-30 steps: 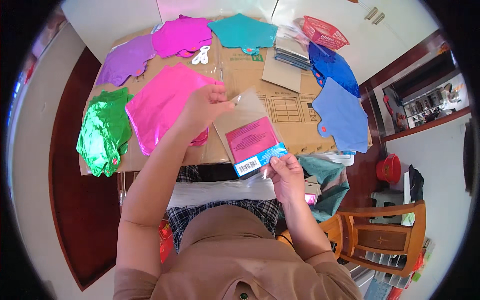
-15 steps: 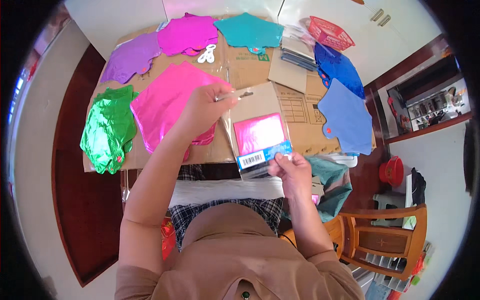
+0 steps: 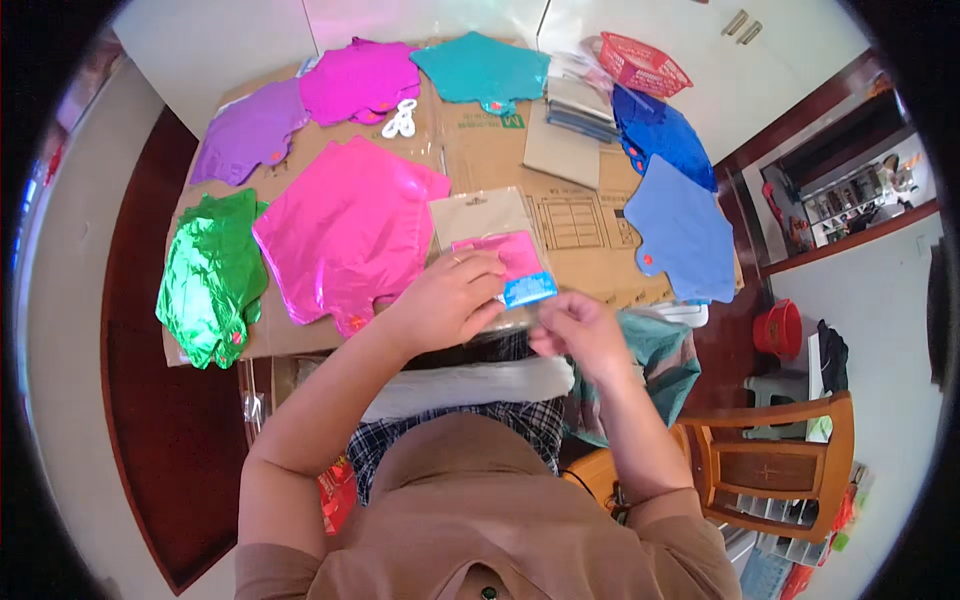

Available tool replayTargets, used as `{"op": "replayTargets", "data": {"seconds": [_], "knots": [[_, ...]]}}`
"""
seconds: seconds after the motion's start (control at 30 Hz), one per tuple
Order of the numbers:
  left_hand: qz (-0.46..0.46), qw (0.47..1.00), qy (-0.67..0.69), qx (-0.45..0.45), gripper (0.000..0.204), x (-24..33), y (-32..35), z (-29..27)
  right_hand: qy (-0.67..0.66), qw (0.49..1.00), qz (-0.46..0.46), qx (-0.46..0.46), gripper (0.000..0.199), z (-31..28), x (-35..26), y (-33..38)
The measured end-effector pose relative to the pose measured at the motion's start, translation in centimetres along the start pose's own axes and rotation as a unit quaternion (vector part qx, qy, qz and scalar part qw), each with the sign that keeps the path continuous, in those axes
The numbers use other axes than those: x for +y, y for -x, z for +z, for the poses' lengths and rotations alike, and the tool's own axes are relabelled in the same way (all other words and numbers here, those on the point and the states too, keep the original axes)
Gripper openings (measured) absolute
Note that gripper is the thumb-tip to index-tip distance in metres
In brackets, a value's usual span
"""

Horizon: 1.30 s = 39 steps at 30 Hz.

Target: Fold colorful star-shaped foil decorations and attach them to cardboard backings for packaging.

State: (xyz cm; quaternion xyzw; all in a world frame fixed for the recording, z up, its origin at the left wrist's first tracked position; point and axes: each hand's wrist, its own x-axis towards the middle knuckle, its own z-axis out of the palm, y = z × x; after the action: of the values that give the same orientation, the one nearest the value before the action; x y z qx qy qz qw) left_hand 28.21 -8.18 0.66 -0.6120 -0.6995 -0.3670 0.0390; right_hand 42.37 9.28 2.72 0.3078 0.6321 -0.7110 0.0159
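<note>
My left hand (image 3: pixel 448 298) rests on a clear packet (image 3: pixel 495 232) that holds a folded pink foil balloon with a blue label, pressing its lower left part against the cardboard. At the packet's lower edge my right hand (image 3: pixel 580 333) pinches the bottom of the packet with thumb and fingers. A large pink star-shaped foil balloon (image 3: pixel 340 230) lies flat just left of my left hand, and part of the packet is hidden under my fingers.
Flat foil balloons ring the cardboard-covered table (image 3: pixel 560 215): green (image 3: pixel 207 280), purple (image 3: pixel 250 130), magenta (image 3: pixel 360 82), teal (image 3: pixel 480 68), dark blue (image 3: pixel 665 135), light blue (image 3: pixel 685 235). Packets are stacked (image 3: pixel 575 105) beside a red basket (image 3: pixel 642 65). A wooden chair (image 3: pixel 770 465) stands right.
My left hand came down from the packet's top to its lower part. The packet slid toward me and lies flatter. My right hand moved slightly right along the bottom edge.
</note>
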Motion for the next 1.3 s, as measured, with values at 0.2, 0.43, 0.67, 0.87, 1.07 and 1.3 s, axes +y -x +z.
{"op": "replayTargets", "data": {"seconds": [0.2, 0.43, 0.67, 0.87, 1.07, 1.3], "knots": [[0.036, 0.994, -0.104, 0.015, 0.014, 0.4, -0.3, 0.7, 0.444, 0.86, -0.215, 0.133, 0.024, -7.8, -6.8, -3.0], [0.005, 0.995, -0.095, 0.026, 0.014, 0.7, -0.7, 0.8, 0.458, 0.802, -0.279, 0.263, 0.022, -18.8, -14.2, -21.3], [-0.006, 0.996, -0.086, 0.023, 0.018, 0.5, -1.1, 0.8, 0.534, 0.727, -0.261, 0.345, 0.02, -21.5, -18.4, -34.4], [0.009, 0.996, -0.086, 0.015, 0.018, 0.2, -1.9, 0.6, 0.696, 0.578, -0.258, 0.339, 0.017, -24.1, -17.4, -40.7], [-0.009, 0.996, -0.089, 0.027, 0.018, 0.2, -1.2, 0.8, 0.694, 0.636, -0.224, 0.253, 0.016, -20.5, -19.5, -38.5], [0.029, 0.993, -0.114, -0.005, 0.02, 0.0, -0.2, 0.9, 0.488, 0.772, -0.382, 0.142, 0.016, -13.8, -17.5, -21.5]]}}
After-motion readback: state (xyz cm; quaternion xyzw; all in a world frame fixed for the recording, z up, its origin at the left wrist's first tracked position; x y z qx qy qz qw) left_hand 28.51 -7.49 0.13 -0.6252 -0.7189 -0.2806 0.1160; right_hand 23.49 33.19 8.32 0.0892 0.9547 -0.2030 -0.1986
